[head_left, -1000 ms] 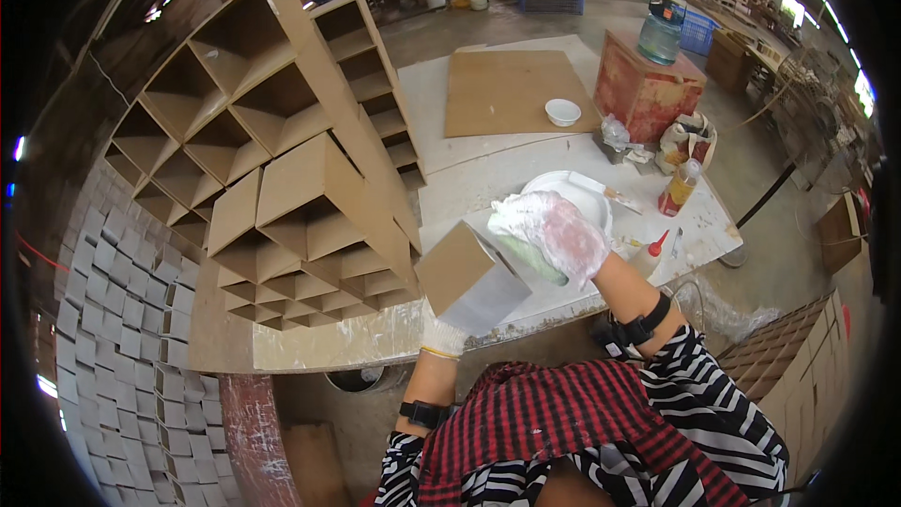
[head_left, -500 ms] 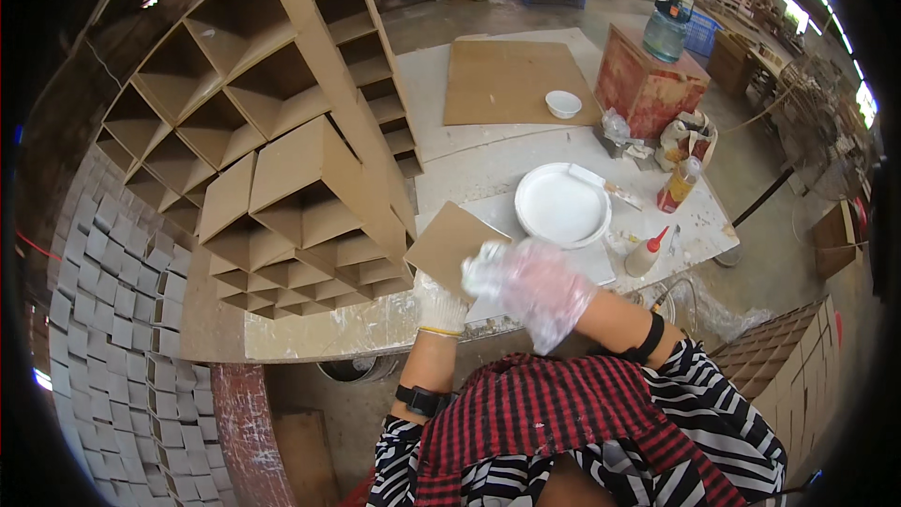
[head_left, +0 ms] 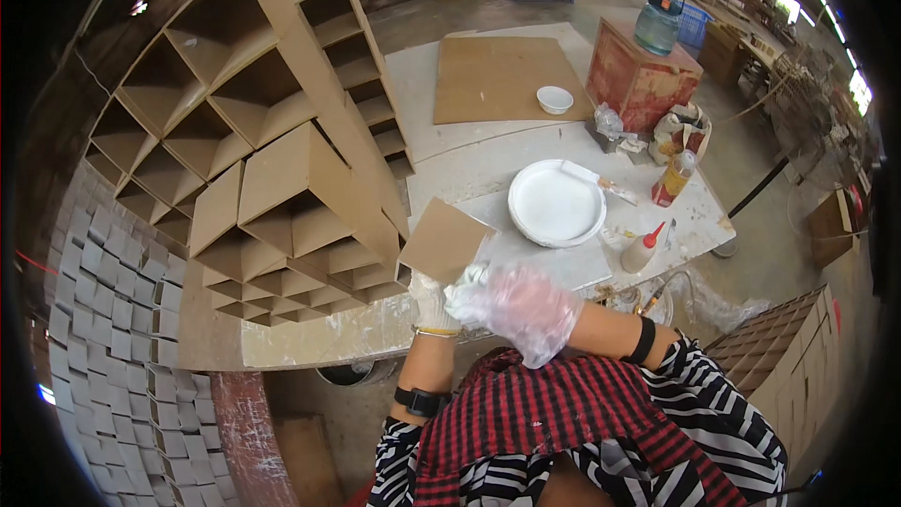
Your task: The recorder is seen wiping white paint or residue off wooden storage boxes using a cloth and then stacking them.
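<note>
My left hand, in a white knit glove, grips a brown square board piece by its near edge; whether it is a flat panel or a box I cannot tell. Close against its lower right corner is my right hand, in a loose clear plastic glove. Its fingers are closed on a crumpled whitish wad, perhaps a cloth. Beyond that hand stands a round white basin of white liquid, with a white-headed brush laid across its rim.
Stacked brown compartment boxes rise at the left. Rows of small grey-white boxes stand beside them. On the white table are a red-tipped squeeze bottle, another bottle, a small white bowl and a brown sheet. A red crate holds a water jug.
My right hand has moved slightly left and down, bringing the wad to the near right corner of the brown piece. The view has shifted a little.
</note>
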Action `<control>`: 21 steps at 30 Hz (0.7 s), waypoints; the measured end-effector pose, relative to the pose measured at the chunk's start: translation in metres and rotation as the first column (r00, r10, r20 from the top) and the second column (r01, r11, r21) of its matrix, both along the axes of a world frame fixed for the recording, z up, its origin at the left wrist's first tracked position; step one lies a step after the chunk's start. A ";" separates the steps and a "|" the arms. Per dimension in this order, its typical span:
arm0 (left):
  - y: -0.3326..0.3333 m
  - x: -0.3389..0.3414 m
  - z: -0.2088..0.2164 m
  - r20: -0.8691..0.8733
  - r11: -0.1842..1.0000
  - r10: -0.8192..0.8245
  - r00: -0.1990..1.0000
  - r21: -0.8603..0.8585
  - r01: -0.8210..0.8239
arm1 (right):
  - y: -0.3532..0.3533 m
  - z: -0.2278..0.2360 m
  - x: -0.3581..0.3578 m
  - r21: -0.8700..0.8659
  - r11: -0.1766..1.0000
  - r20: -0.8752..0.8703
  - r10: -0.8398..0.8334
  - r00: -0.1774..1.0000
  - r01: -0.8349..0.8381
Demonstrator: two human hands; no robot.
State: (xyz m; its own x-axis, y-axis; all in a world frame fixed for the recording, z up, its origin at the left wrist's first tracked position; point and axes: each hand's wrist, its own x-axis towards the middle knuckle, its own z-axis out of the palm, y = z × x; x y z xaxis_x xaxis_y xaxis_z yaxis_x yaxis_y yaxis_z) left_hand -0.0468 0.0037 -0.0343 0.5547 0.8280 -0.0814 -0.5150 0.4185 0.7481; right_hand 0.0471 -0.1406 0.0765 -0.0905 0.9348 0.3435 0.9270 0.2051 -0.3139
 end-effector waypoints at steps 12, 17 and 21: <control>0.004 -0.002 0.046 -0.482 0.051 0.638 0.600 0.805 0.591 | 0.009 -0.009 0.040 -0.120 0.993 -0.041 -0.003 0.999 -0.002; -0.001 -0.002 0.054 -0.513 -0.021 0.542 0.666 0.784 0.621 | 0.025 0.011 0.068 0.125 0.992 0.242 -0.028 0.970 -0.002; 0.009 -0.001 0.027 -0.487 0.608 -0.131 0.864 0.648 0.457 | 0.001 0.004 0.058 -0.108 0.987 -0.005 0.121 0.993 -0.121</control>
